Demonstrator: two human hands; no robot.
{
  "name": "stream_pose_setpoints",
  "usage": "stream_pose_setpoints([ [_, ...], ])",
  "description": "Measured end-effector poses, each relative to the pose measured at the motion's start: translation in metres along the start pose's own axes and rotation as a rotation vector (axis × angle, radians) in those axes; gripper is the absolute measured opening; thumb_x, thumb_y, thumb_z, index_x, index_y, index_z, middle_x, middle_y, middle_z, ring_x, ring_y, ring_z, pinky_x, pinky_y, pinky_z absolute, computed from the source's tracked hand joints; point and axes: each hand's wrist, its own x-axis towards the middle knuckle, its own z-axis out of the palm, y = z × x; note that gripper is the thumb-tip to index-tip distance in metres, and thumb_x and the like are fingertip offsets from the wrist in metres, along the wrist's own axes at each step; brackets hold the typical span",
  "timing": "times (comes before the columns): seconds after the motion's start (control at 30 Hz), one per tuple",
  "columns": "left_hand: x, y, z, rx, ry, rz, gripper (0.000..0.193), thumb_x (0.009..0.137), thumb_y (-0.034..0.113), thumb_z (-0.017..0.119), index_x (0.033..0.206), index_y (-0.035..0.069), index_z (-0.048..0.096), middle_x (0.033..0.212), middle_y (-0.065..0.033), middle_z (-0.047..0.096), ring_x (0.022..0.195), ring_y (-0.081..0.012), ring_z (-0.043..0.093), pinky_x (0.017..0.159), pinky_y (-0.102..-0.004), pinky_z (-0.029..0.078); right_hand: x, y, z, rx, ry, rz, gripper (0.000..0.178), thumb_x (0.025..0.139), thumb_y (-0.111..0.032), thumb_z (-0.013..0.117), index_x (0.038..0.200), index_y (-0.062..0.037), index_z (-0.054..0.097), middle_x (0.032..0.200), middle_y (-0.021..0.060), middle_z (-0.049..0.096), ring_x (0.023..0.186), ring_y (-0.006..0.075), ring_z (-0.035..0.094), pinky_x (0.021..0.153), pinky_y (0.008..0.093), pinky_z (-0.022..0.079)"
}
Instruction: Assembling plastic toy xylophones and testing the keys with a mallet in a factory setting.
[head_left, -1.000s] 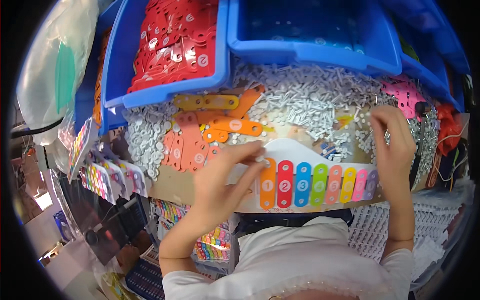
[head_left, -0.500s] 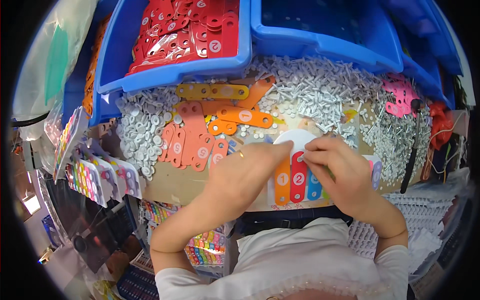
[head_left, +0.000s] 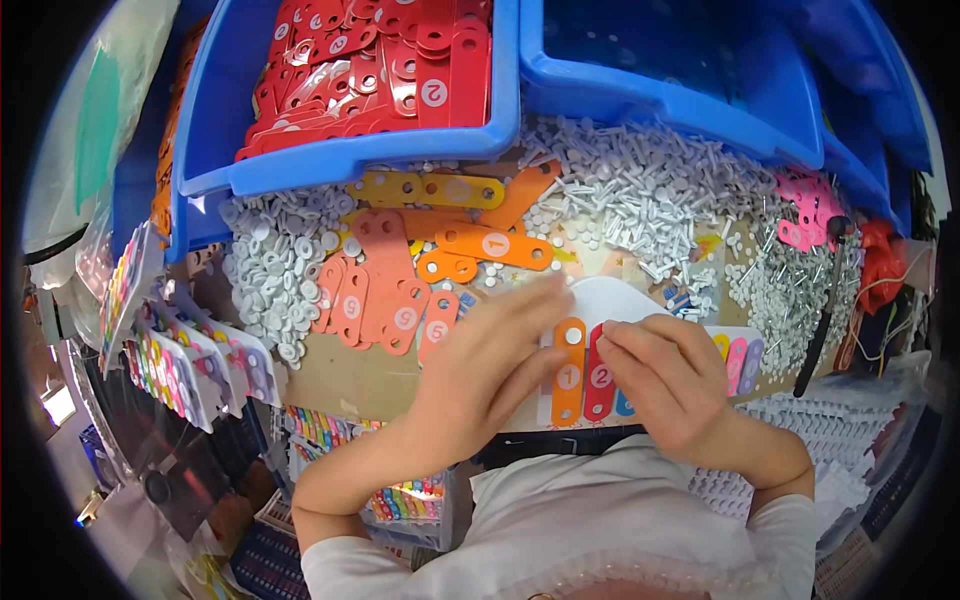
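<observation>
A white board (head_left: 607, 295) with a rounded top lies in front of me, carrying a row of coloured strips. Among them are an orange strip (head_left: 568, 385), a red strip (head_left: 597, 392) and, farther right, a pink strip (head_left: 737, 362) and a purple strip (head_left: 753, 366). A white round cap fills the orange strip's upper hole. My right hand (head_left: 665, 385) is closed, fingertips together at the red strip's upper end; what they hold is hidden. Over the board's left edge, my left hand (head_left: 495, 365) is slightly blurred, fingers stretched out and thumb apart, apparently holding nothing.
White pins (head_left: 660, 190) are heaped behind the board, white ring-shaped caps (head_left: 280, 260) to the left. Loose salmon strips (head_left: 385, 280) and orange strips (head_left: 490, 243) lie between. Blue bins (head_left: 350, 175) line the back, one full of red strips. A black-handled tool (head_left: 828, 310) lies right.
My left hand has lifted off the board's top and drawn left, its fingers opening. My right hand has moved slightly down, still at the red strip's top. The view has shifted a little.
</observation>
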Motion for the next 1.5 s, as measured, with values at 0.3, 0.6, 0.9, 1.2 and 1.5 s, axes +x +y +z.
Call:
stream_pose_setpoints([
  [0.3,0.017,0.002,-0.007,-0.506,-0.301,-0.667,0.037,0.086,0.015,0.072,0.115,-0.003,0.058,0.089,-0.0022,0.06,0.071,-0.0047,0.054,0.061,-0.0215,0.048,-0.019,-0.02,0.006,-0.257,-0.038,0.09,0.037,0.079,-0.027,0.071,0.108,-0.0036,0.069,0.121,0.0076,0.064,0.103,0.0208,0.055,0.092,0.039,0.036],
  [0.6,0.029,0.004,-0.004,-0.361,-0.357,-0.766,0.03,0.091,0.018,0.067,0.112,-0.002,0.057,0.088,-0.0018,0.063,0.079,-0.0055,0.059,0.068,-0.0228,0.051,-0.034,-0.034,0.033,-0.464,0.082,-0.07,0.024,0.081,-0.029,0.069,0.104,-0.0216,0.071,0.118,-0.0085,0.063,0.107,0.0152,0.051,0.1,0.0405,0.026],
  [0.9,0.05,0.012,-0.013,0.142,-0.115,-0.282,0.018,0.083,0.015,0.069,0.093,0.001,0.065,0.086,-0.0095,0.062,0.074,-0.021,0.062,0.067,-0.0338,0.051,-0.014,0.027,-0.027,-0.191,0.091,0.391,0.016,0.072,-0.013,0.072,0.086,-0.0086,0.066,0.096,0.0011,0.061,0.101,0.0232,0.05,0.093,0.0444,0.032],
  [1.2,0.124,0.017,0.046,0.564,-0.722,0.458,0.015,0.071,0.008,0.063,0.086,0.004,0.067,0.083,-0.0085,0.06,0.083,-0.0279,0.064,0.073,-0.0365,0.053,-0.012,0.079,-0.02,-0.185,0.008,0.312,0.021,0.068,-0.009,0.072,0.086,-0.006,0.062,0.092,0.0046,0.059,0.099,0.0259,0.051,0.095,0.0439,0.032],
  [1.5,0.129,-0.005,0.043,0.199,-0.522,0.368,0.013,0.077,0.008,0.067,0.088,0.003,0.061,0.084,-0.0102,0.061,0.083,-0.0298,0.063,0.07,-0.0386,0.051,-0.011,0.089,-0.036,0.029,0.32,0.6,0.019,0.078,0.001,0.069,0.095,-0.0008,0.061,0.087,0.0086,0.064,0.071,0.0169,0.061,0.064,0.0278,0.049],
])
